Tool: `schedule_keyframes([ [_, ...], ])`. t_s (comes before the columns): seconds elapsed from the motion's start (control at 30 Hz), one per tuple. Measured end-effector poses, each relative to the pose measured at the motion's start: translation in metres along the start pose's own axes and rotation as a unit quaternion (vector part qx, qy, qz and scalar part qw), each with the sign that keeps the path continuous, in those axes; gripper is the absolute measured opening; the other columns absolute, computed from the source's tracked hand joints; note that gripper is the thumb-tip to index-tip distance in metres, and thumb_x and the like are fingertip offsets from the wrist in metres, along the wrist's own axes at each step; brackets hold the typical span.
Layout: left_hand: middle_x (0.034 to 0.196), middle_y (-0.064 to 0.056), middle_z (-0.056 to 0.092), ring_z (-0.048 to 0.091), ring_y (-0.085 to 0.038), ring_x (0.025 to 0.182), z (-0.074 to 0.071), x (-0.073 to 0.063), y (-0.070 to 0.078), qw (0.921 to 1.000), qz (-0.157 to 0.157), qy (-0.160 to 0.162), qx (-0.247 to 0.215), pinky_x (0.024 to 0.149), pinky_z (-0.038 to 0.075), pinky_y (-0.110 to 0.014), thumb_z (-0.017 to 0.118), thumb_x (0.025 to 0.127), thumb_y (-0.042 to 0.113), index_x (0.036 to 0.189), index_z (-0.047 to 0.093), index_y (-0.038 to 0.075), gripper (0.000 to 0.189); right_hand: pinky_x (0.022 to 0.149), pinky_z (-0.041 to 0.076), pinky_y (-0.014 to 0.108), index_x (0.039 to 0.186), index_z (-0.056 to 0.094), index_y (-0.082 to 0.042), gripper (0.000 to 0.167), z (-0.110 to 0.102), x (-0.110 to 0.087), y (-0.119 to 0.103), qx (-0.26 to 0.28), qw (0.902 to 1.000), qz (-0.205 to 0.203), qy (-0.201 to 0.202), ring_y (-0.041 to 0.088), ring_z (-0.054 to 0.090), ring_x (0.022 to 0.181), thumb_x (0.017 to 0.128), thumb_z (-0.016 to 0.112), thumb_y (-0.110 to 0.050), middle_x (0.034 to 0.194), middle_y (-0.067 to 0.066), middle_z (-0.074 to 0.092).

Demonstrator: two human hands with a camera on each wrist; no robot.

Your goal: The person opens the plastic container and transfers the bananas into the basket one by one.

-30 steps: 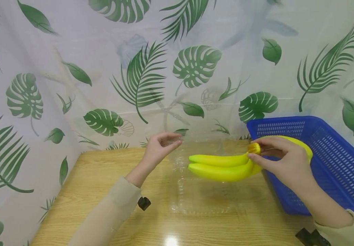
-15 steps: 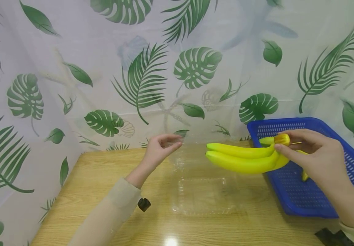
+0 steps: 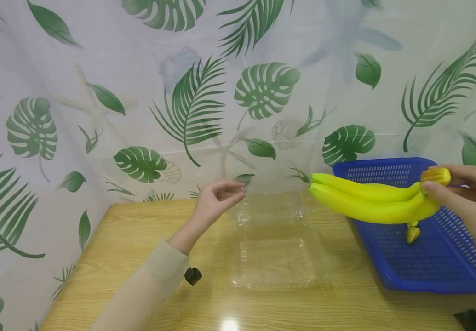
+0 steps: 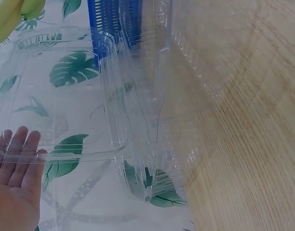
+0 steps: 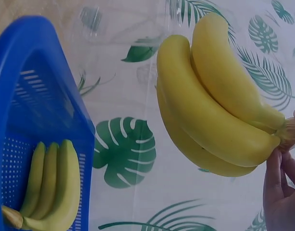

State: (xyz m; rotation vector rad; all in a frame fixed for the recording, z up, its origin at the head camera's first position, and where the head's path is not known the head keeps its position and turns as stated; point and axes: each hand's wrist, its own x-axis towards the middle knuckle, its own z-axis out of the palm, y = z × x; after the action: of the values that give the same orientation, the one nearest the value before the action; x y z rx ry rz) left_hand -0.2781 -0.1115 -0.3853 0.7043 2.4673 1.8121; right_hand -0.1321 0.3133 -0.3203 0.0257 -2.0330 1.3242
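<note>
My right hand (image 3: 475,197) pinches the stem of a bunch of yellow bananas (image 3: 370,202), which is raised over the blue basket (image 3: 411,286) with its tips pointing left. In the right wrist view, fingers (image 5: 274,183) grip that stem while the fruit (image 5: 200,106) hangs free beside the basket. My left hand (image 3: 213,202) pinches the raised lid of a clear plastic clamshell container (image 3: 277,264) at its left edge. Seen from the left wrist, the fingers (image 4: 30,163) lie at the lid's rim (image 4: 66,157). The container's base rests on the table with nothing in it.
A second banana bunch (image 5: 51,183) lies inside the blue basket, which stands at the right of the wooden table (image 3: 138,257). A leaf-patterned cloth (image 3: 221,92) hangs behind the table and along the left.
The right hand has carried the banana bunch rightward and up, from above the container to above the basket. The bunch in the basket has come into sight. My left hand has stayed put.
</note>
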Motion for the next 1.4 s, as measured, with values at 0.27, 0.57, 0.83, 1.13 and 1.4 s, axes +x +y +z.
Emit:
schedule_keyframes([
  [0.27, 0.121, -0.02, 0.078, 0.072, 0.001, 0.088, -0.001, -0.002, -0.002, 1.0, 0.001, 0.0, 0.001, 0.085, 0.063, -0.019, 0.077, 0.097, 0.01, 0.124, 0.075, -0.002, 0.03, 0.081, 0.048, -0.006, 0.113, 0.067, -0.042, 0.047, -0.017, 0.003, 0.015, -0.015, 0.9995, 0.028, -0.005, -0.018, 0.062, 0.082, 0.103, 0.063, 0.004, 0.102, -0.032, 0.065],
  [0.57, 0.122, -0.021, 0.078, 0.068, -0.002, 0.087, -0.002, -0.01, 0.003, 0.9998, 0.009, 0.0, 0.02, 0.079, 0.058, -0.017, 0.079, 0.095, 0.011, 0.122, 0.077, 0.001, 0.03, 0.072, 0.044, -0.01, 0.102, 0.059, -0.051, 0.045, -0.032, 0.009, 0.033, -0.061, 0.9961, 0.065, -0.004, -0.024, 0.054, 0.08, 0.106, 0.061, -0.006, 0.094, -0.042, 0.057],
  [0.83, 0.125, -0.021, 0.077, 0.074, -0.026, 0.112, -0.003, -0.016, 0.003, 0.9995, 0.02, -0.013, 0.018, 0.101, 0.061, -0.028, 0.078, 0.096, 0.009, 0.122, 0.077, 0.001, 0.028, 0.068, 0.035, -0.01, 0.093, 0.051, -0.053, 0.041, -0.037, 0.007, 0.044, -0.109, 0.9888, 0.102, -0.003, -0.024, 0.043, 0.074, 0.109, 0.058, -0.016, 0.079, -0.047, 0.047],
  [1.13, 0.13, -0.017, 0.076, 0.069, -0.037, 0.127, -0.001, -0.027, 0.003, 0.9987, 0.033, -0.033, 0.019, 0.119, 0.053, -0.047, 0.078, 0.095, 0.006, 0.124, 0.076, 0.001, 0.03, 0.047, 0.039, 0.008, 0.101, 0.063, -0.049, 0.028, -0.078, 0.027, 0.186, -0.147, 0.9857, 0.081, -0.008, -0.023, 0.044, 0.067, 0.105, 0.065, -0.022, 0.077, -0.049, 0.049],
  [1.4, 0.133, -0.013, 0.075, 0.067, -0.031, 0.132, 0.001, -0.043, 0.001, 0.9951, 0.068, -0.061, 0.038, 0.12, 0.052, -0.046, 0.079, 0.094, 0.004, 0.127, 0.076, 0.005, 0.033, 0.064, 0.032, -0.007, 0.1, 0.062, -0.031, 0.013, -0.048, -0.001, 0.091, -0.181, 0.9724, 0.147, -0.015, -0.021, 0.037, 0.074, 0.108, 0.06, -0.021, 0.077, -0.048, 0.038],
])
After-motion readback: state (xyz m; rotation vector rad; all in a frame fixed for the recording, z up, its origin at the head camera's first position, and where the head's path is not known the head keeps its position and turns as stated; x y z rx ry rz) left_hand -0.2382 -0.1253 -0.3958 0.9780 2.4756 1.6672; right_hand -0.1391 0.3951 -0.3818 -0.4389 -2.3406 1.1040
